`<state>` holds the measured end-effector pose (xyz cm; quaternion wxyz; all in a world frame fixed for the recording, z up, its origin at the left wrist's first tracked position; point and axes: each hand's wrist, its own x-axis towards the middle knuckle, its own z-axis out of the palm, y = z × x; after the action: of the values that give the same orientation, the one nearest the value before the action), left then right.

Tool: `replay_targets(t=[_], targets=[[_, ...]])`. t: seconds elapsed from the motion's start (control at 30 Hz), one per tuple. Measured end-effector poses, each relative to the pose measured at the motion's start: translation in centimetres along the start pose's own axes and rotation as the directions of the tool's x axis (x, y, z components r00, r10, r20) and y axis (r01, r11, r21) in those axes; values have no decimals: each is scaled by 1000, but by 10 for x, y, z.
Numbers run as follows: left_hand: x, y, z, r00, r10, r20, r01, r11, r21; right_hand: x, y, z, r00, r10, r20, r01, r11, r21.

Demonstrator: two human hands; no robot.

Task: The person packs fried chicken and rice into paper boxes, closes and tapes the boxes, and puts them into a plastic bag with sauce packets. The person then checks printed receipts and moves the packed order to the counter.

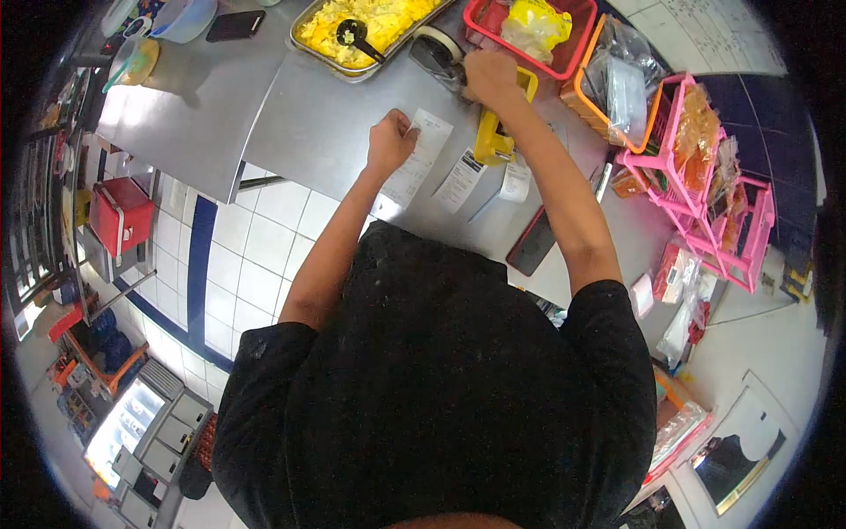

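Note:
A printed paper receipt (426, 152) is pinched in my left hand (392, 143) by its left edge, over the metal table. My right hand (491, 78) is closed beside a dark, shiny item with a pale curved rim (438, 42), perhaps a tape roll. Its fingertips are hidden, so what they grip is unclear. Under my right wrist lies a yellow holder (493, 139), which looks like a tape dispenser. Two more printed slips, one flat (460, 180) and one curled (515, 182), lie closer to my body.
A metal tray (300, 42) of yellow food with a black ladle (352, 35) stands ahead. Beyond my right arm are a red basket (577, 62), an orange basket (654, 128) and a pink rack (683, 198). Phones lie at front right (531, 242) and far left (235, 26).

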<state>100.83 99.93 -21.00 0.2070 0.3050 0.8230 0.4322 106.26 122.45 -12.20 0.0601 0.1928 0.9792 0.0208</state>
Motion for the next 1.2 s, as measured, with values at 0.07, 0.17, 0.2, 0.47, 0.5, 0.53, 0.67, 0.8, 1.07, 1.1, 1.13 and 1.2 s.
replay_targets(t=[0.07, 0.17, 0.2, 0.47, 0.5, 0.53, 0.67, 0.8, 1.07, 1.1, 1.13, 1.2], targets=[[2, 0, 4, 1000, -7, 1, 7, 1000, -4, -12, -16, -10, 998, 51, -24, -48, 995, 89], [3, 2, 8, 999, -42, 7, 42, 999, -14, -20, -43, -20, 981, 196, -11, -188, 957, 220], [4, 4, 10, 999, -39, -6, 39, 999, -4, -20, -48, -21, 980, 197, 13, -194, 953, 232], [0, 10, 18, 990, -79, -113, 83, 996, 27, -21, -74, -15, 950, 296, 98, -312, 899, 307], [-3, 10, 18, 988, -92, -122, 95, 995, 22, -21, -77, -9, 946, 313, 83, -323, 891, 318], [-3, 9, 18, 986, -102, -129, 105, 994, 17, -23, -80, -6, 940, 335, 68, -338, 881, 330], [1, 4, 20, 986, -52, -156, 48, 998, -30, -25, -82, -5, 924, 373, 90, -383, 884, 268], [12, -3, 20, 990, -26, -141, 27, 1000, 0, -20, -88, -16, 910, 394, 131, -413, 887, 204], [-2, -5, -18, 990, 16, 138, -35, 990, 136, -80, -113, -43, 808, 583, 83, -579, 762, 288], [-7, -6, -29, 984, -6, 178, -28, 982, 186, -102, -121, -48, 822, 568, -42, -516, 774, 367], [-15, -12, -40, 975, -35, 218, -19, 971, 240, -121, -132, -45, 827, 562, -8, -509, 756, 410], [-32, -25, -57, 968, 18, 251, -92, 954, 286, -151, -150, -21, 841, 540, 45, -488, 719, 496]])
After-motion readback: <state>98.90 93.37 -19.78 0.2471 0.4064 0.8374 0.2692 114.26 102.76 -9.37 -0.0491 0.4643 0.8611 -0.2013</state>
